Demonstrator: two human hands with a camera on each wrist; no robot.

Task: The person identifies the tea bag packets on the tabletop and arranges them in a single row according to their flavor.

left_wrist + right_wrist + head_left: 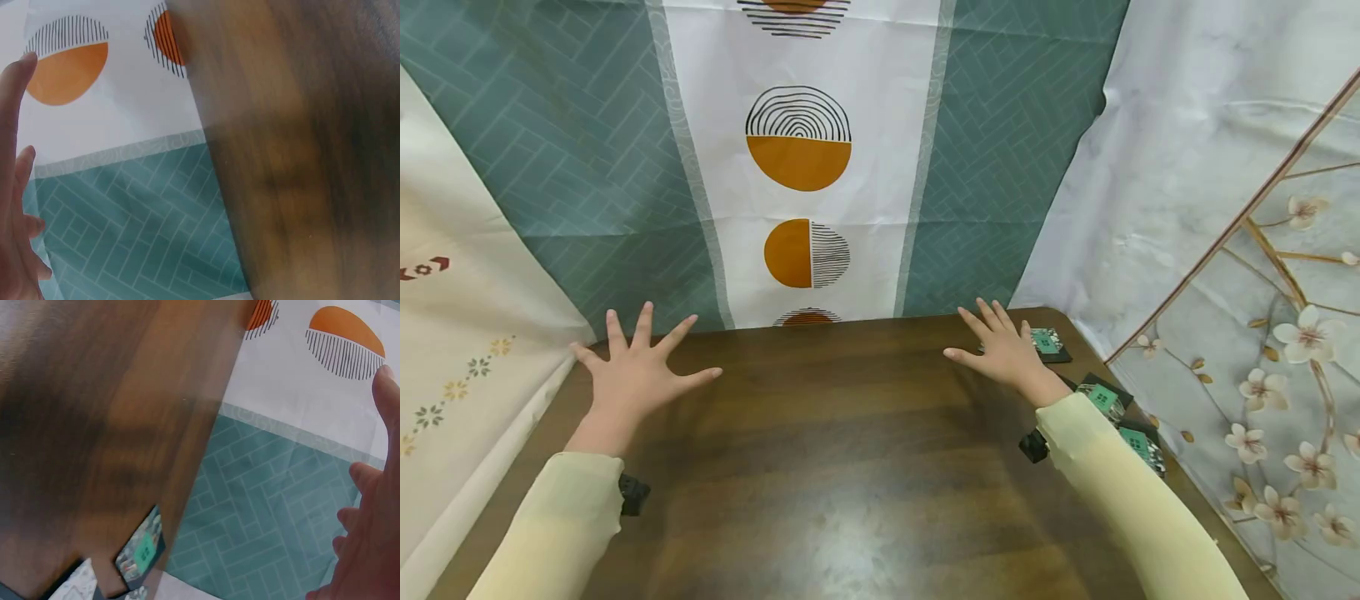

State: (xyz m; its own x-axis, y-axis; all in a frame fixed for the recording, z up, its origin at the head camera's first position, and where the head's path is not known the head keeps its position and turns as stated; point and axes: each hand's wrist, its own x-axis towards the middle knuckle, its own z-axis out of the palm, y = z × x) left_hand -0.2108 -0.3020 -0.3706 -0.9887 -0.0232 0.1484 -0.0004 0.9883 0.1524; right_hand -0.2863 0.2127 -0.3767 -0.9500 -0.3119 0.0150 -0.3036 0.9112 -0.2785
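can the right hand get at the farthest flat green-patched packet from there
Probably yes: the right hand holds nothing, and the packet lies near it on the table, with nothing seen on top of it.

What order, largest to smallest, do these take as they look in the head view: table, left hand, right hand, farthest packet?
1. Table
2. Left hand
3. Right hand
4. Farthest packet, partly hidden behind the right hand

Can read no text; shows only tiny, illegible dark marks (1103,398) on green-centred cards (1141,447) along the bench's (820,450) right edge.
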